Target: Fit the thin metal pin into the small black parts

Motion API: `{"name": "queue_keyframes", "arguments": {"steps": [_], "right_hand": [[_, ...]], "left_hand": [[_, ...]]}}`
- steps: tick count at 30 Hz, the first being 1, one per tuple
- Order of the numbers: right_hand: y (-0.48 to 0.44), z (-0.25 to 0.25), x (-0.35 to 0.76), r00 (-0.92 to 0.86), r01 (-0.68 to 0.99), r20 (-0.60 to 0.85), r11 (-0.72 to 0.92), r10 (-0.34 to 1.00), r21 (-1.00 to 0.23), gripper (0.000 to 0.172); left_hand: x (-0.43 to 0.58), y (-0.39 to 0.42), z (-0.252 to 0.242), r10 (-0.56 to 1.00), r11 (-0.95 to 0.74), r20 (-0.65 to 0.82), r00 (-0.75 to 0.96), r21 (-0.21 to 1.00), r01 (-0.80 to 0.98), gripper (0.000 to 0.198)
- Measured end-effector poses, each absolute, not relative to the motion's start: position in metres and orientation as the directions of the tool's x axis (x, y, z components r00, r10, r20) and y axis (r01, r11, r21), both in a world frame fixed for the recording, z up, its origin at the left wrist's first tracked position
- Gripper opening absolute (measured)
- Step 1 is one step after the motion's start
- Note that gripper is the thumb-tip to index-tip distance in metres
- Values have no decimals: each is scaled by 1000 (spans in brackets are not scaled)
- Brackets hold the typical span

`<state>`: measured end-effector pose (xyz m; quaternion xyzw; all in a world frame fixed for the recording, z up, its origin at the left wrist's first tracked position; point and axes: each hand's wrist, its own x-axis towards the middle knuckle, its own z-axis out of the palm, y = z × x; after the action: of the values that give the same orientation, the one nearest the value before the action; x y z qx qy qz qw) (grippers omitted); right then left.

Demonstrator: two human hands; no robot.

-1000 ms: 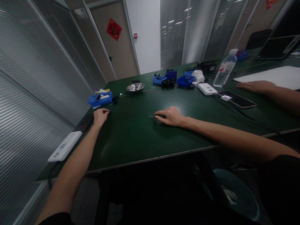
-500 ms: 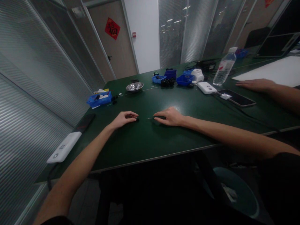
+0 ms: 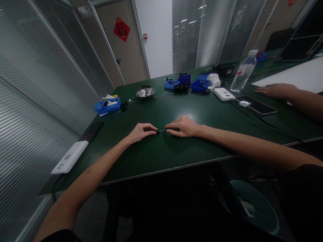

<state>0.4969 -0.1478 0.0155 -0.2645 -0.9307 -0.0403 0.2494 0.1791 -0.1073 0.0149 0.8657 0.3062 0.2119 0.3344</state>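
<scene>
My left hand [image 3: 141, 132] pinches a small black part [image 3: 157, 132] between thumb and fingertips, just above the green table [image 3: 141, 161]. Its exact kind is too small to make out. Facing it, my right hand [image 3: 185, 126] is closed around a screwdriver [image 3: 165, 130] with a dark handle, mostly covered by the fingers. The thin metal shaft points left, and its tip meets or nearly meets the black part; I cannot tell whether it sits inside.
Farther back are a metal bowl [image 3: 145, 93], a blue tray [image 3: 108, 106] and several blue bins [image 3: 200, 85]. To the right stand a water bottle [image 3: 244, 71], a phone [image 3: 256, 105] and another person's hand [image 3: 276, 90]. A white power bank [image 3: 70, 157] lies at left.
My left hand has moved right with the black part, closing the distance to the screwdriver's tip. My right hand has stayed nearly in place.
</scene>
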Motion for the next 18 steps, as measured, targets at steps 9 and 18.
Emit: {"name": "queue_keyframes", "arguments": {"steps": [9, 18], "right_hand": [[-145, 11, 496, -757, 469, 518, 883, 397, 9, 43], [-144, 10, 496, -724, 516, 541, 857, 429, 12, 42]], "left_hand": [[187, -114, 15, 653, -591, 178, 736, 728, 348, 33], [190, -118, 21, 640, -627, 179, 748, 683, 373, 37]]}}
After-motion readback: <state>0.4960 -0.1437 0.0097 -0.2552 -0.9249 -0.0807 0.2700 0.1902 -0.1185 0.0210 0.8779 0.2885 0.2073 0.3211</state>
